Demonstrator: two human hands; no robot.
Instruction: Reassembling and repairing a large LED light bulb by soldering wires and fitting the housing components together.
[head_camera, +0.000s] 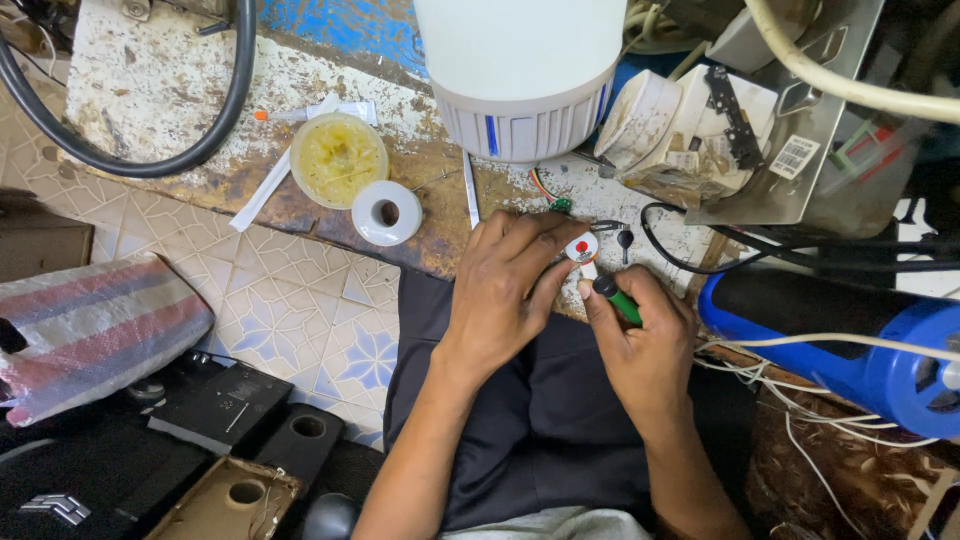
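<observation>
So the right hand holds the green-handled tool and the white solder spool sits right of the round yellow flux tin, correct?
Not quite. In the head view the right hand does hold the green-handled tool, but the white solder spool sits below the round yellow flux tin, nearer the workbench edge.

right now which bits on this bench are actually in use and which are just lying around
In use:
- left hand holding a small round white part with a red dot
- right hand holding a green-handled tool

Lying about:
- yellow paste tub
- white solder spool
- large white bulb housing
- black cable loop
- blue tool body
- tweezers
</observation>
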